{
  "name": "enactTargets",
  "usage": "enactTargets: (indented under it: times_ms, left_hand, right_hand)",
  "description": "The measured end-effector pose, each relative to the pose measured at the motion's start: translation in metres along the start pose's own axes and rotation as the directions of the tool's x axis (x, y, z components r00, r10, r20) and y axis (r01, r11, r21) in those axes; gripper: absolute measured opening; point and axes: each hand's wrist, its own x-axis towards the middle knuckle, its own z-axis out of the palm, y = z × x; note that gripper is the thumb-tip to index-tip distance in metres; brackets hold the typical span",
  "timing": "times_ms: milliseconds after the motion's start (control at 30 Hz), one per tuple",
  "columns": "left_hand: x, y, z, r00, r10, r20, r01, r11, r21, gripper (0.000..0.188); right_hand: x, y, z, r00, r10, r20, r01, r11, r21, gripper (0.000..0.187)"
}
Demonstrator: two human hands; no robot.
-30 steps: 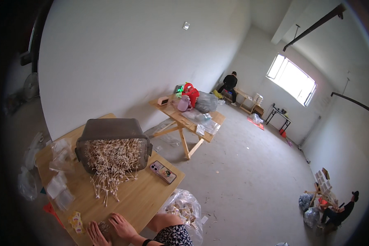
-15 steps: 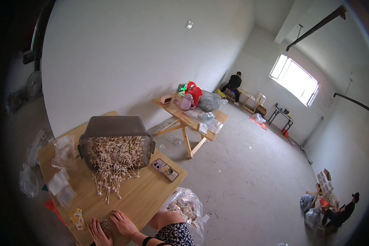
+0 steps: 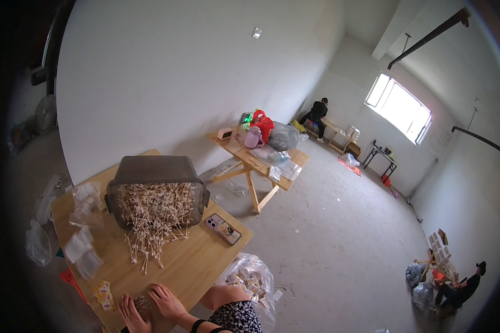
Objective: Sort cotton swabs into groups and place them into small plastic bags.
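Observation:
At the table's near edge, my left hand [image 3: 132, 315] lies with its fingers stretched forward over the wood. My right hand [image 3: 168, 303] rests opposite, fingers extended and flat. A small bunch of cotton swabs [image 3: 141, 303] lies between the two hands, partly hidden by them. Left of my left hand are yellow and white printed packets [image 3: 104, 295]. Farther up, a grey translucent bin [image 3: 155, 166] lies tipped on its side, its open mouth toward me. A large heap of loose cotton swabs [image 3: 156, 208] fills it and spills onto the tabletop.
Clear plastic bags [image 3: 82, 254] lie along the table's left side. A phone [image 3: 223, 228] sits at the right edge. Below it stands a clear sack [image 3: 254, 283] of small packages. Beyond is a second wooden table [image 3: 250, 161] with bags and a red item. Two people sit farther off.
My hands stay around the small bunch with almost no shift. The view has moved very slightly; the bin, heap and phone rest as before.

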Motion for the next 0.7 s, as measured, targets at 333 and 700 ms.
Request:
enactTargets:
  times_ms: [333, 700]
  left_hand:
    - [-0.0028, -0.0085, 0.0063, 0.998, 0.038, -0.053, -0.036, 0.999, 0.027, 0.072]
    - [-0.0010, -0.0060, 0.0046, 1.000, 0.008, -0.011, -0.008, 1.000, 0.002, 0.072]
  right_hand:
    - [0.0001, 0.0011, 0.0059, 1.000, -0.017, 0.016, 0.017, 1.000, -0.015, 0.050]
    - [0.0000, -0.0008, 0.0010, 1.000, -0.006, 0.014, 0.006, 1.000, -0.013, 0.053]
